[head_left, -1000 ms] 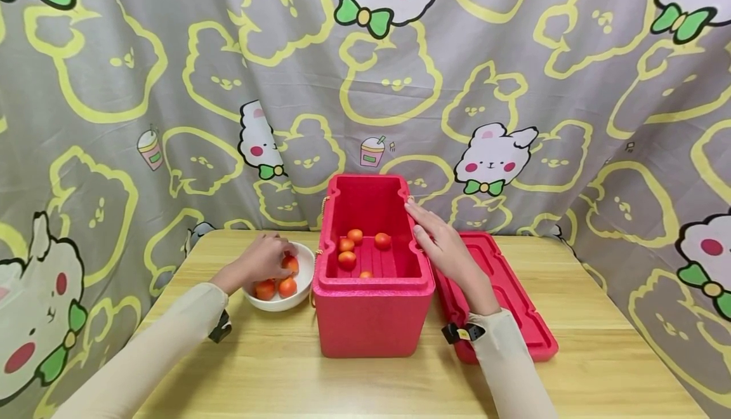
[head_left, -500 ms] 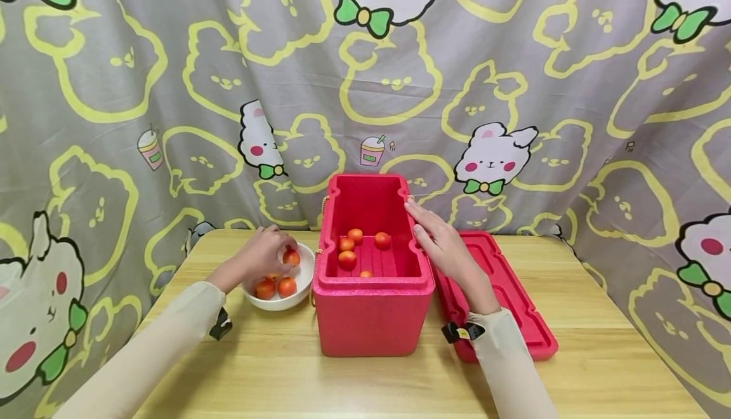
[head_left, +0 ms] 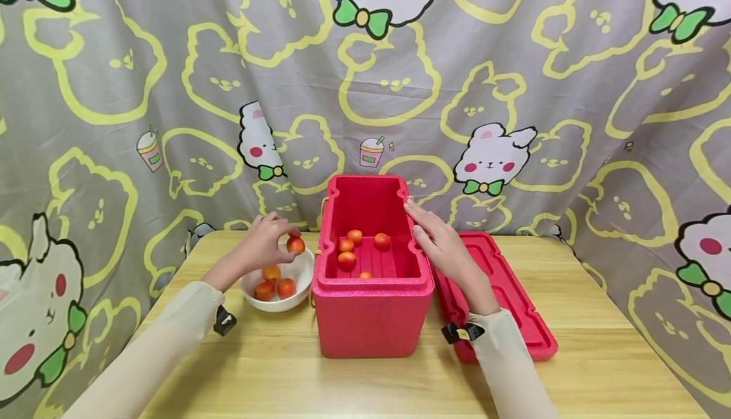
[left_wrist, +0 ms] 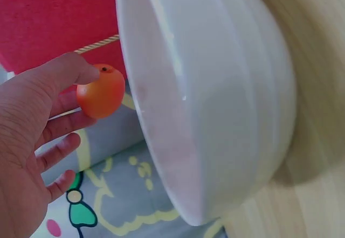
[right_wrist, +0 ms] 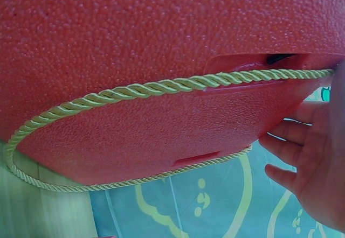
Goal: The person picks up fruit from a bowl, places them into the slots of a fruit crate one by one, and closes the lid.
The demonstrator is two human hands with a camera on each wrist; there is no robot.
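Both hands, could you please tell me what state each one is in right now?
Left hand: holding a fruit.
Right hand: open, at the side of the box.

- Red box (head_left: 374,325): foam-like, pebbled and rough (the beaded grain shows plainly close up)
- Red lid (head_left: 516,301): apparently the same foam
- Rope (right_wrist: 135,91): twisted cord, silky shine
- White bowl (left_wrist: 237,98): smooth, glossy
- Orange-red fruit (left_wrist: 101,98): smooth, softly shiny
- Table (head_left: 274,374): wood-grained, smooth, low sheen
- Curtain (head_left: 308,82): creased, mostly matt cloth
- Sleeves (head_left: 162,336): matt cloth
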